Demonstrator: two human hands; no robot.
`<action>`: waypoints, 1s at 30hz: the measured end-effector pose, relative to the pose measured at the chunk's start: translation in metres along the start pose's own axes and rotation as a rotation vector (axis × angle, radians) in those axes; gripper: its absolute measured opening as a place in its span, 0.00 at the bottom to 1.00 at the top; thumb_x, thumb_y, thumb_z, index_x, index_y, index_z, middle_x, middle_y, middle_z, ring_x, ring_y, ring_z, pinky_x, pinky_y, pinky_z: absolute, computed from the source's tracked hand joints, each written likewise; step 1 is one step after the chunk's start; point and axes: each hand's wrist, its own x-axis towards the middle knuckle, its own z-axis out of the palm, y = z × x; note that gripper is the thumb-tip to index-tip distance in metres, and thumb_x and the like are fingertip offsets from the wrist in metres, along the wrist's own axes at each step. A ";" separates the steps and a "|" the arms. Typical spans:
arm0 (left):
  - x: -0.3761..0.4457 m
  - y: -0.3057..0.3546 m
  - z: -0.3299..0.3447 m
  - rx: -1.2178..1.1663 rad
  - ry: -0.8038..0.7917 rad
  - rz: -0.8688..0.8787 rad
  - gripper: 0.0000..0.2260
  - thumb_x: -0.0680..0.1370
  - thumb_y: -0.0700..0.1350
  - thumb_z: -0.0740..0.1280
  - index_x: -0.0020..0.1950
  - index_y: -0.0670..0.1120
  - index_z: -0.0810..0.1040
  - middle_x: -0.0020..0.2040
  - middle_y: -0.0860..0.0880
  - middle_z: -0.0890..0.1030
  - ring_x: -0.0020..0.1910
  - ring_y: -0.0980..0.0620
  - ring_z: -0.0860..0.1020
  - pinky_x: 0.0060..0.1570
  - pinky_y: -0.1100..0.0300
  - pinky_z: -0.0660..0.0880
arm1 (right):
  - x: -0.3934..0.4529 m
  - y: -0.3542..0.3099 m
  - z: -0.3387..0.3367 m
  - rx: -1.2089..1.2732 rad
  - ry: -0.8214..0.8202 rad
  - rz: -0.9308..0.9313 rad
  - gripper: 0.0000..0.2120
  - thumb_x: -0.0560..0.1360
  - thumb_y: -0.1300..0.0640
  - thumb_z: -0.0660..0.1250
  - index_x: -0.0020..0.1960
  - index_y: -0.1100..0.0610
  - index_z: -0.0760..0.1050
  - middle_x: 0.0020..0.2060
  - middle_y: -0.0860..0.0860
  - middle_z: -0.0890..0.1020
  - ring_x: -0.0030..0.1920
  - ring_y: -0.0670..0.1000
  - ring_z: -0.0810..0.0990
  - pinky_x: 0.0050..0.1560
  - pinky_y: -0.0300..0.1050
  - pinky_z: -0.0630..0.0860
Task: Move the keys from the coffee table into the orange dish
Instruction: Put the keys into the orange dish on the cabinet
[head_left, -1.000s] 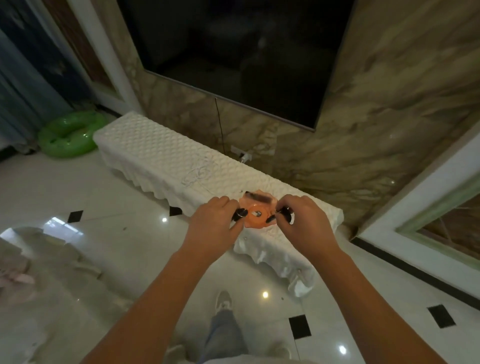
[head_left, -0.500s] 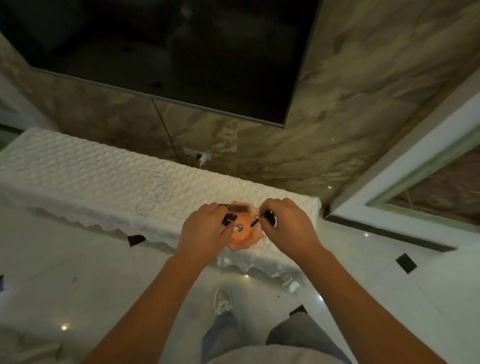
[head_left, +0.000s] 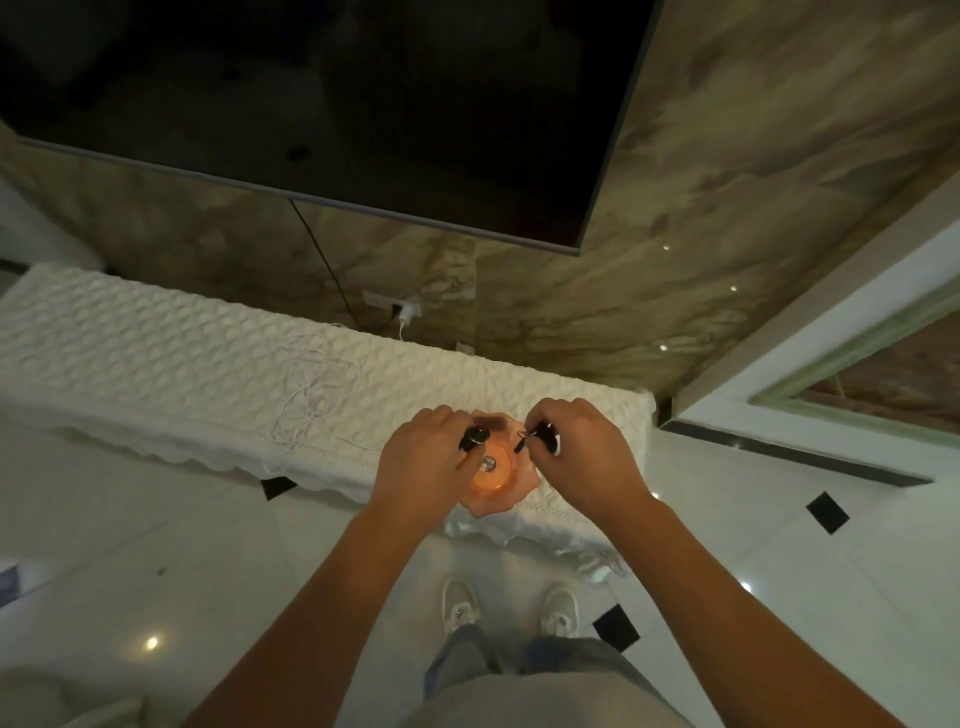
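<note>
An orange dish (head_left: 493, 483) with a wavy rim sits near the right end of a long low cabinet under a white textured cloth (head_left: 171, 364). My left hand (head_left: 421, 467) hovers over the dish's left side, pinching a black-headed key (head_left: 474, 439). My right hand (head_left: 582, 452) is over the dish's right side, fingers closed on another black-headed key (head_left: 543, 435) with a small ring. A small metal piece (head_left: 488, 463) shows above the dish's middle between the two hands; whether it rests in the dish I cannot tell.
A coiled white cable (head_left: 311, 400) lies on the cloth left of the dish, running to a wall charger (head_left: 408, 314). A large dark screen (head_left: 322, 104) hangs on the marble wall above. My shoes (head_left: 511, 608) stand on glossy white floor tiles close to the cabinet.
The view has stepped closer and swung right, so the cabinet now fills the left. Both hands stay over the orange dish holding the keys, slightly lower over it.
</note>
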 end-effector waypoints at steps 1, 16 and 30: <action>0.002 -0.002 0.001 -0.004 -0.004 -0.003 0.14 0.78 0.55 0.64 0.57 0.48 0.78 0.49 0.51 0.80 0.47 0.53 0.76 0.42 0.64 0.65 | 0.002 0.001 0.002 0.004 -0.004 0.001 0.05 0.74 0.57 0.70 0.50 0.51 0.79 0.43 0.46 0.83 0.44 0.45 0.74 0.40 0.38 0.69; 0.014 -0.049 0.136 -0.084 -0.096 -0.060 0.07 0.74 0.49 0.70 0.47 0.46 0.78 0.41 0.49 0.78 0.39 0.51 0.75 0.35 0.59 0.71 | 0.026 0.093 0.110 0.066 -0.163 0.164 0.06 0.75 0.56 0.68 0.51 0.50 0.78 0.42 0.50 0.81 0.44 0.48 0.77 0.42 0.42 0.74; 0.014 -0.117 0.321 -0.074 -0.153 -0.093 0.08 0.73 0.50 0.71 0.47 0.47 0.76 0.41 0.50 0.78 0.39 0.51 0.75 0.35 0.61 0.65 | 0.046 0.182 0.275 0.132 -0.101 0.156 0.06 0.74 0.57 0.69 0.50 0.52 0.79 0.42 0.47 0.80 0.45 0.50 0.77 0.43 0.42 0.72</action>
